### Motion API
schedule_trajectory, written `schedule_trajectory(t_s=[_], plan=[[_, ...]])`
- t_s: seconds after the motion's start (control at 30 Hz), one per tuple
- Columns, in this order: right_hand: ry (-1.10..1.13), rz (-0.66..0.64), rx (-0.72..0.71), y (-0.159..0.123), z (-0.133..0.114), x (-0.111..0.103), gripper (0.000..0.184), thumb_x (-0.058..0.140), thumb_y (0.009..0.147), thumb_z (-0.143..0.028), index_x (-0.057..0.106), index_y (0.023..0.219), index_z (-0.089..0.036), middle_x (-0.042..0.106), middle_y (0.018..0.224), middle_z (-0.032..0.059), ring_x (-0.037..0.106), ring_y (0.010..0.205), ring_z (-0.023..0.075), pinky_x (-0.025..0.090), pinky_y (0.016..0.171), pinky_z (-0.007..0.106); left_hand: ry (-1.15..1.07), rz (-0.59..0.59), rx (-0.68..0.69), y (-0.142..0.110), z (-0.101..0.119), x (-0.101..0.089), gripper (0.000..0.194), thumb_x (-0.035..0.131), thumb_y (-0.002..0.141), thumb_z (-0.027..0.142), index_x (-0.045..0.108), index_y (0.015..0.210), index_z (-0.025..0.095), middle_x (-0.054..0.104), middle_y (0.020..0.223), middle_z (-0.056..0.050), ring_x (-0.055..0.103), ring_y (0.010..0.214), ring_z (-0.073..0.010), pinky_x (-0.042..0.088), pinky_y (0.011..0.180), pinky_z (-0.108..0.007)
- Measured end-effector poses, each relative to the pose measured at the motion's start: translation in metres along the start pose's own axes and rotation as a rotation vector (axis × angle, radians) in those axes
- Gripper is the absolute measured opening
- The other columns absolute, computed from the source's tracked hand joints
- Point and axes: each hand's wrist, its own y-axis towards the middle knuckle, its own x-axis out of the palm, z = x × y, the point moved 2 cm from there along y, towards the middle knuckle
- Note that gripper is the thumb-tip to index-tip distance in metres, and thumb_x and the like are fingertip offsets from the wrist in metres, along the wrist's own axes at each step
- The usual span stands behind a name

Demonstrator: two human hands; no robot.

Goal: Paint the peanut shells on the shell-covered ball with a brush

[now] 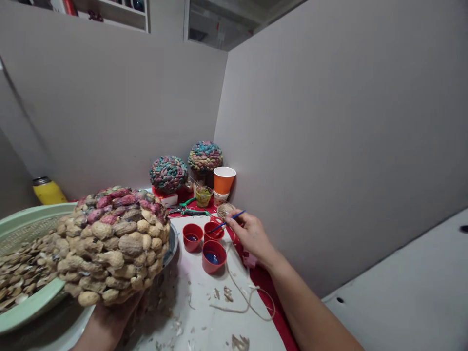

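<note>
On the left, my left hand (119,314) holds up a large ball covered in peanut shells (117,243) from underneath; most of its fingers are hidden. Pink and purple colour marks the top shells, while the lower ones are plain tan. My right hand (250,234) pinches a thin blue paintbrush (234,216), its tip down at the rearmost of three red cups. That cup (218,233) sits behind the front cup (214,257), which holds dark blue liquid. Beside them, the left cup (192,237) also has dark liquid inside.
A green basket of shells (36,312) stands at left, near a yellow bottle (49,191). Behind the cups lie green-handled pliers (195,212). Two painted shell balls (168,173) and orange paper cups (224,181) stand farther back. Twine (248,308) and shell scraps lie on the table; grey walls enclose it.
</note>
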Motion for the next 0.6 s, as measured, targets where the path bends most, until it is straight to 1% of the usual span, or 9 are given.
schedule_trajectory(t_s=[0.1,0.17,0.3,0.4,0.47,0.53,0.6], plan=[[-0.004,-0.068,-0.022,-0.004,0.000,0.007,0.025,0.056,0.090,-0.041,0.069,0.081,-0.021,0.075,0.081,0.0052,0.067,0.076,0.0224,0.050,0.077,0.034,0.028,-0.037,-0.081,0.003,0.000,-0.004,0.029,0.070,0.078,0.058,0.075,0.065,0.032,0.076,0.058,-0.004,0.074,0.068,-0.0328,0.061,0.066,-0.038],[0.007,-0.101,-0.025,-0.005,0.000,0.010,0.025,0.057,0.089,-0.041,0.070,0.081,-0.022,0.074,0.078,0.0050,0.066,0.072,0.0227,0.050,0.075,0.035,0.023,-0.069,-0.089,0.004,0.001,-0.005,0.030,0.071,0.075,0.060,0.076,0.068,0.031,0.075,0.058,-0.003,0.072,0.064,-0.0326,0.060,0.063,-0.039],[0.062,-0.115,-0.010,-0.004,-0.001,0.010,0.030,0.057,0.088,-0.045,0.070,0.077,-0.021,0.075,0.078,0.0062,0.067,0.070,0.0225,0.051,0.070,0.034,0.002,-0.119,-0.081,0.000,0.004,-0.001,0.043,0.066,0.080,0.067,0.075,0.067,0.027,0.070,0.053,-0.002,0.062,0.051,-0.0245,0.053,0.053,-0.033],[0.100,-0.059,0.012,0.000,-0.003,0.004,0.032,0.058,0.084,-0.049,0.069,0.075,-0.019,0.073,0.075,0.0064,0.065,0.067,0.0215,0.050,0.066,0.033,-0.016,-0.138,-0.093,-0.002,0.003,0.003,0.052,0.062,0.081,0.071,0.072,0.060,0.024,0.068,0.051,-0.003,0.055,0.044,-0.0196,0.044,0.046,-0.030],[0.126,-0.006,0.036,0.002,-0.005,-0.001,0.034,0.060,0.082,-0.051,0.068,0.077,-0.019,0.071,0.070,0.0057,0.063,0.063,0.0206,0.049,0.062,0.032,-0.038,-0.145,-0.112,-0.001,0.001,0.004,0.054,0.062,0.080,0.072,0.071,0.057,0.025,0.066,0.049,-0.002,0.052,0.040,-0.0184,0.041,0.042,-0.029],[0.161,0.046,0.061,0.003,-0.006,-0.006,0.038,0.061,0.082,-0.055,0.067,0.079,-0.018,0.070,0.068,0.0055,0.063,0.061,0.0202,0.050,0.060,0.032,-0.046,-0.155,-0.122,0.000,-0.001,0.004,0.052,0.064,0.079,0.073,0.069,0.056,0.026,0.067,0.049,-0.002,0.051,0.039,-0.0190,0.042,0.041,-0.030],[0.203,0.094,0.083,0.004,-0.006,-0.011,0.042,0.062,0.081,-0.060,0.065,0.080,-0.018,0.072,0.069,0.0062,0.064,0.062,0.0202,0.052,0.061,0.032,-0.030,-0.140,-0.110,0.001,-0.001,0.003,0.050,0.064,0.078,0.073,0.068,0.058,0.027,0.069,0.051,-0.002,0.053,0.041,-0.0203,0.046,0.044,-0.031]])
